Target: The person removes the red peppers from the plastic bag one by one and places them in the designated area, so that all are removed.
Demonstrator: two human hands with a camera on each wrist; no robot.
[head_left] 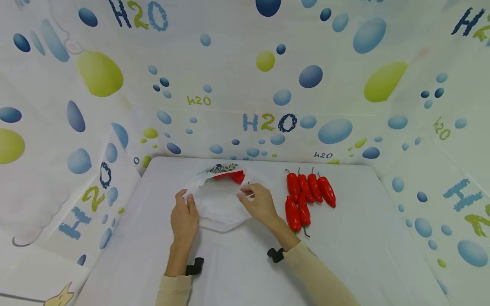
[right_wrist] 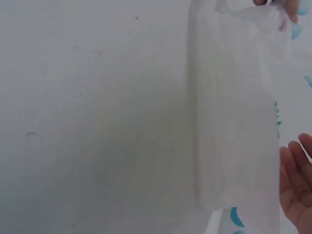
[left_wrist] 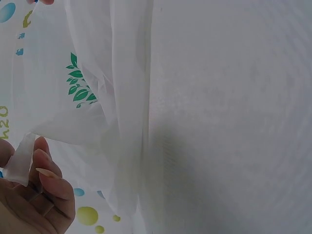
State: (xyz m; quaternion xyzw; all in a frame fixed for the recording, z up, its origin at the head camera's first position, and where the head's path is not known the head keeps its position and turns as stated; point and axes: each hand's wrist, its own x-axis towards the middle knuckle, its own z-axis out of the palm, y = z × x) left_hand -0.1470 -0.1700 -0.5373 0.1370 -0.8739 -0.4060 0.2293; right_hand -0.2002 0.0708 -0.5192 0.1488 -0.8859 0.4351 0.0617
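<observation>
A thin white plastic bag [head_left: 220, 204] with a green leaf print [left_wrist: 79, 83] lies on the table with its mouth held wide, facing me. My left hand [head_left: 185, 216] pinches its left edge; the left wrist view shows a strip of plastic between thumb and fingers [left_wrist: 48, 187]. At the opposite edge, my right hand [head_left: 260, 204] brings thumb and forefinger together on the plastic, while its other fingers [right_wrist: 292, 170] lie loosely bent beside the bag. Something red [head_left: 237, 176] shows inside the bag under the upper rim, mostly hidden.
Several shiny red chili peppers [head_left: 292, 187] lie in two rows just right of the bag. The white table [head_left: 363, 238] ends at the back against a wall covering [head_left: 229, 76] printed with bubbles. Patterned side walls flank it.
</observation>
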